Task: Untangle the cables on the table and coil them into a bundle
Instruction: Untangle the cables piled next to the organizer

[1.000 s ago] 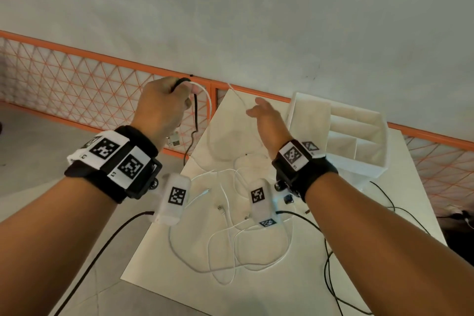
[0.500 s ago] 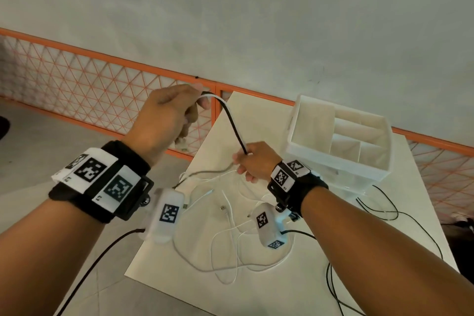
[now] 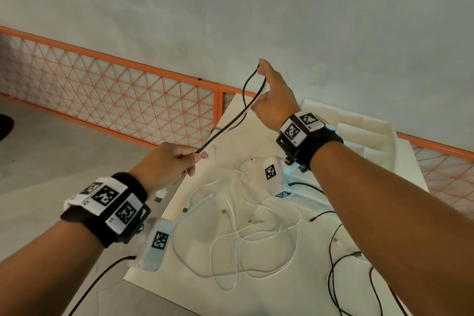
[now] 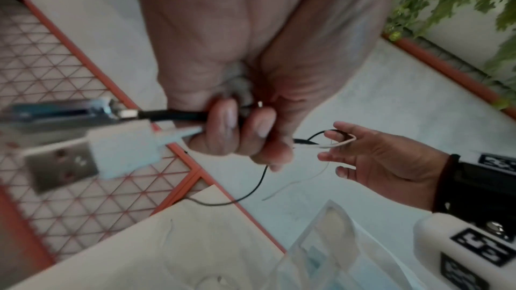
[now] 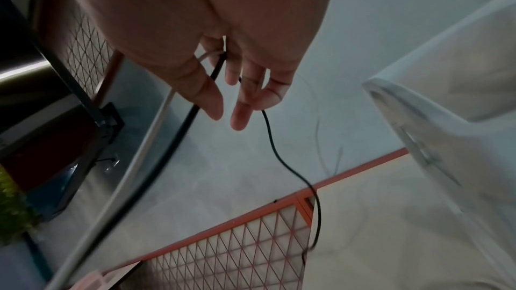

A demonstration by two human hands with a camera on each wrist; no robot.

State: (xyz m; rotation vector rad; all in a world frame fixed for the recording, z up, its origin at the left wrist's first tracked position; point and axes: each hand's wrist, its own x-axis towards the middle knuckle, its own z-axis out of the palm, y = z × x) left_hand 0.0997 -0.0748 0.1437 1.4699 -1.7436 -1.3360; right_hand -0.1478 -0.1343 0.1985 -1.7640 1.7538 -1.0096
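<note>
My left hand (image 3: 177, 161) grips a black cable (image 3: 230, 123) and a white one together. Their plugs, a black plug (image 4: 173, 115) and a white USB plug (image 4: 120, 147), stick out of the fist (image 4: 237, 136). The black cable runs up to my raised right hand (image 3: 274, 100), loops over it between thumb and fingers, then drops to the table's far edge. The right hand's fingers (image 5: 243, 105) are fairly straight, with the black cable (image 5: 279, 158) and a white cable (image 5: 139, 151) passing through. Several white cables (image 3: 256, 238) lie tangled on the white table (image 3: 205, 290).
A white divided box (image 3: 364, 131) stands at the table's far right. Loose black cables (image 3: 333, 264) lie on the table's right side. An orange mesh fence (image 3: 128, 100) runs behind and to the left of the table. The table's near left corner is below my left wrist.
My right hand has risen from low over the table, with the black cable now looped over it. My left hand has dropped and come nearer, still holding the cable ends.
</note>
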